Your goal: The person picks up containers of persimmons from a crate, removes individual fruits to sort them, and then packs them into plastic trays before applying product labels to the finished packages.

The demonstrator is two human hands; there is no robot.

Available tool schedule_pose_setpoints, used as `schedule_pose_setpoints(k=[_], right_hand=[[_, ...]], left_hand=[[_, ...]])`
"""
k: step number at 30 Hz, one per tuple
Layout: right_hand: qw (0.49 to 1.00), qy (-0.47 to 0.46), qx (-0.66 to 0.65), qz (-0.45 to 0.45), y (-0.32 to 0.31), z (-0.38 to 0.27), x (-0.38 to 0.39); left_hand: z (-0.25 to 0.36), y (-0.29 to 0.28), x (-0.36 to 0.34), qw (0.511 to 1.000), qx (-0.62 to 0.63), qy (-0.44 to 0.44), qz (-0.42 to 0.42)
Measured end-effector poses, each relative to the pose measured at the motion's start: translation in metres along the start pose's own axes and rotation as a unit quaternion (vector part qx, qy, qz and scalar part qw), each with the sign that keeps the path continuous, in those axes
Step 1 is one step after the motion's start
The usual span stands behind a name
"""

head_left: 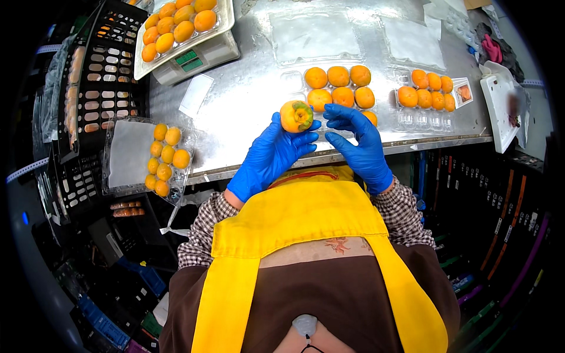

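Observation:
A persimmon (294, 112), orange with its green leafy cap turned up, rests in the fingers of my blue-gloved left hand (268, 154). My right hand (362, 154), also in a blue glove, is just right of it, fingers apart and curved, holding nothing. Just beyond both hands is a transparent plastic tray (292, 83) with several persimmons (338, 76) in its cups. My right hand hides part of its near row. Farther right, a second transparent tray (421, 121) carries smaller-looking persimmons (425, 99) in its far cups.
On the steel table (247, 112) stands a scale (194, 65) bearing a white tray of persimmons (183, 29). A transparent pack of persimmons (167, 154) sits left, beside black crates (112, 70). Transparent lids (315, 35) lie at the back; a white tray (497, 112) stands at the right edge.

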State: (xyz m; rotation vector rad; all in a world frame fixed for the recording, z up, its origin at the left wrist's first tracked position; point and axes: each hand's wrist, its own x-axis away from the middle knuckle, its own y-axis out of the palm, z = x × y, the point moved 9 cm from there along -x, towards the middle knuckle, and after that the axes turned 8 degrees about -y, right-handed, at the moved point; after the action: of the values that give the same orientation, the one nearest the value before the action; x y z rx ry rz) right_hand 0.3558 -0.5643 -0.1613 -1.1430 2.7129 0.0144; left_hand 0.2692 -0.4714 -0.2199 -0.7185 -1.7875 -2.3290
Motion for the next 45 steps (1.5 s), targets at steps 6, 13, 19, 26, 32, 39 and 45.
schedule_pose_setpoints(k=[6, 13, 19, 26, 32, 39, 45], right_hand=[[0.999, 0.008, 0.000, 0.033, -0.005, 0.003, 0.000], [0.999, -0.001, 0.025, 0.022, 0.001, 0.004, -0.007], [1.000, 0.021, -0.013, 0.012, 0.006, 0.015, -0.006], [0.991, 0.074, -0.104, 0.026, 0.005, 0.019, -0.003], [0.975, 0.124, -0.182, 0.040, 0.002, 0.023, 0.002], [0.912, 0.245, -0.327, 0.033, 0.016, 0.029, 0.013], [0.907, 0.255, -0.331, 0.049, 0.018, 0.034, 0.019]], left_hand=[[-0.001, 0.004, -0.001, 0.999, 0.042, -0.032, -0.001], [-0.012, 0.008, -0.007, 0.994, 0.081, -0.074, -0.002], [-0.014, 0.000, -0.008, 0.996, 0.040, -0.073, 0.035], [0.015, 0.019, 0.001, 0.971, -0.208, 0.096, 0.071], [0.034, 0.039, 0.013, 0.891, -0.379, 0.230, 0.097], [0.037, 0.062, 0.023, 0.684, -0.647, 0.309, 0.135], [0.038, 0.082, 0.031, 0.529, -0.750, 0.354, 0.182]])
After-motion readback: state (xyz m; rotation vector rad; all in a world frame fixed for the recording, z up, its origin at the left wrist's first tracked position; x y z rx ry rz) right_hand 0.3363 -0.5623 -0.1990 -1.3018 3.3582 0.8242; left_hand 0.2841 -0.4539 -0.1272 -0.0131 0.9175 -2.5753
